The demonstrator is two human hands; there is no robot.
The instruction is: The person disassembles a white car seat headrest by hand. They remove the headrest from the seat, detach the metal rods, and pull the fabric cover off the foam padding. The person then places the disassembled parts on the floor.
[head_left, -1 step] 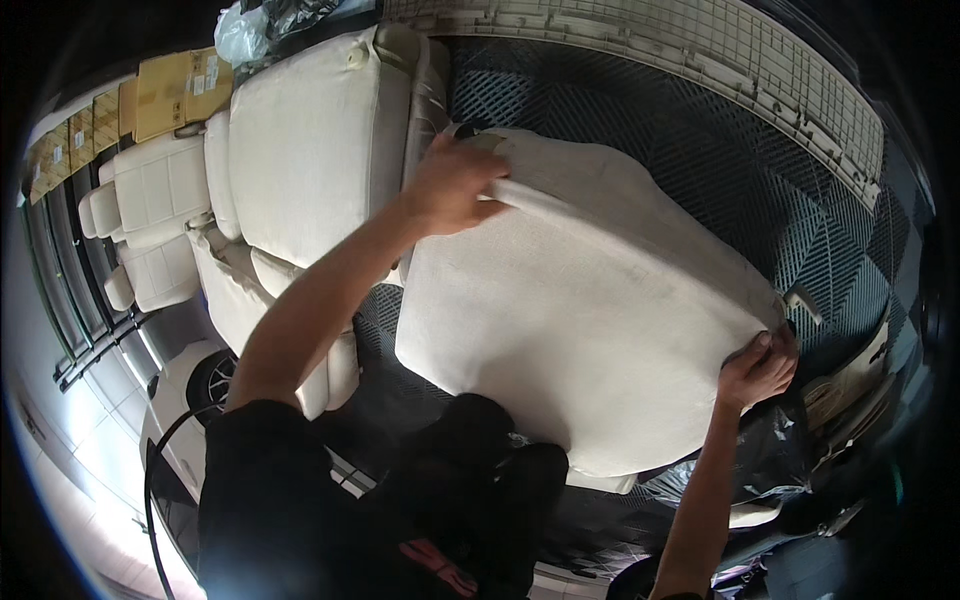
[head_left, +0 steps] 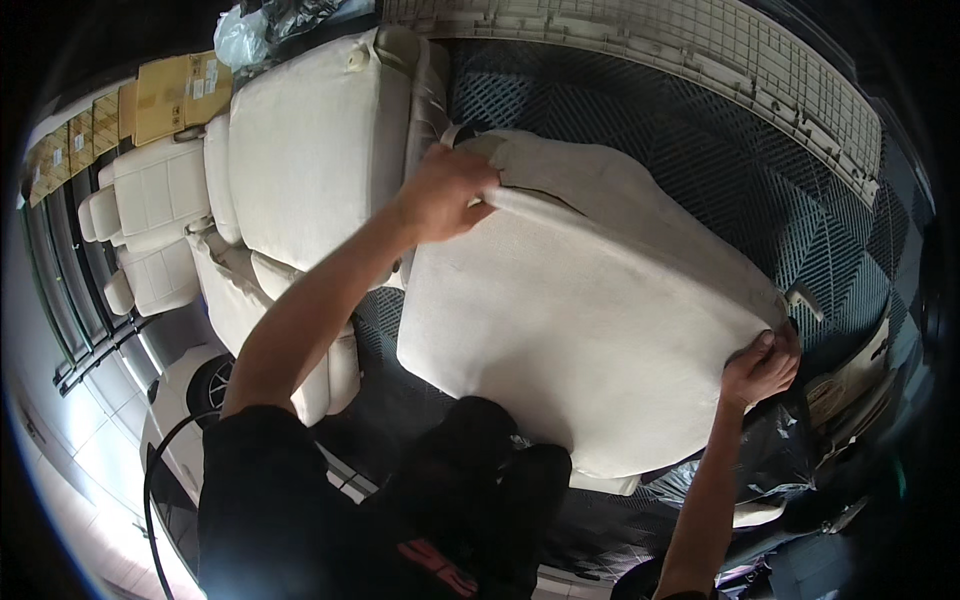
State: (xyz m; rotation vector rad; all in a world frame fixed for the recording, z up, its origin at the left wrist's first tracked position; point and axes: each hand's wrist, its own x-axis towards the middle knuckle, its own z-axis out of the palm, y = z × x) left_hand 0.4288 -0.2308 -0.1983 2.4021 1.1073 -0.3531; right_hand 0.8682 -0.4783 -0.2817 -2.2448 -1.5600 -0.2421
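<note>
Both hands hold a big cream seat cushion [head_left: 590, 330], which lies tilted over the dark ribbed floor mat [head_left: 700, 170], just beside a row of pale car seats [head_left: 310, 150]. L hand [head_left: 445, 190] is at the cushion's top-left corner, fingers curled tight round a fold of the cover w/ the thumb under, probably to stretch the fabric along that edge. R hand [head_left: 760, 368] clamps the far lower-right edge, fingers bent over the rim, thumb side hidden, likely bracing the cushion so it won't slide. A beige slotted trim panel [head_left: 700, 50] lies beyond; cardboard boxes [head_left: 170, 95] sit far left, well apart.
</note>
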